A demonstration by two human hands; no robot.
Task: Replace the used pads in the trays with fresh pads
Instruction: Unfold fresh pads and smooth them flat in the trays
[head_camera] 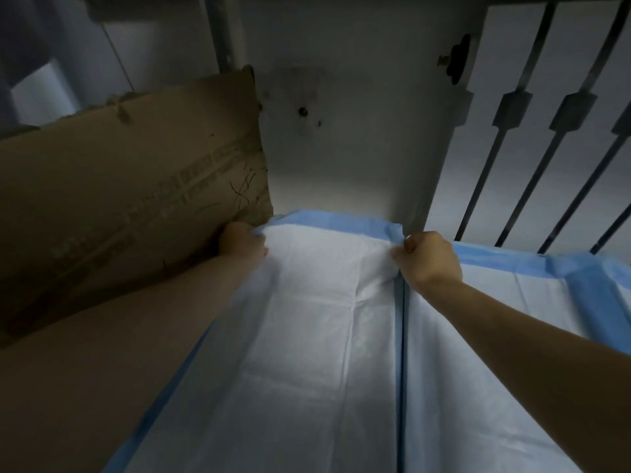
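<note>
The left hand [240,242] is pinching the pad [307,336] at its 11 o'clock corner; the right hand [426,259] is gripping its 1 o'clock corner, beside cardboard [119,199].

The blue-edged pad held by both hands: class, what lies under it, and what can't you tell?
Nothing beneath the pad shows; it covers the whole surface, so any tray is hidden. Beside it lies a second pad. Left hand and right hand pinch its far corners.
</note>
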